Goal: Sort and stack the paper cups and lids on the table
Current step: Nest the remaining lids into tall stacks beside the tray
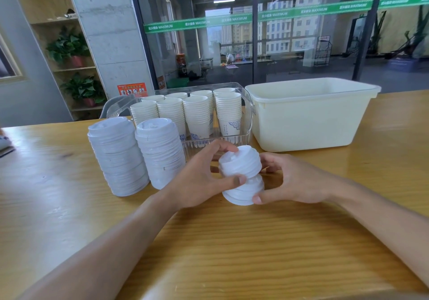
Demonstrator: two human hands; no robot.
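A short stack of white plastic lids (241, 174) stands at the middle of the wooden table (232, 241), held from both sides. My left hand (199, 179) grips its upper part, thumb in front and fingers curled over the top. My right hand (290, 181) pinches the lower part, with the thumb at the base. Two taller lid stacks stand to the left, one (117, 158) leaning and the other (160, 153) beside it. Behind them a clear tray (246, 118) holds several stacks of white paper cups (197, 114).
A large cream plastic tub (308, 116) stands at the back right of the table, beside the clear tray. A dark flat object (4, 146) lies at the left table edge. Beyond the table are a glass wall and shelves with potted plants.
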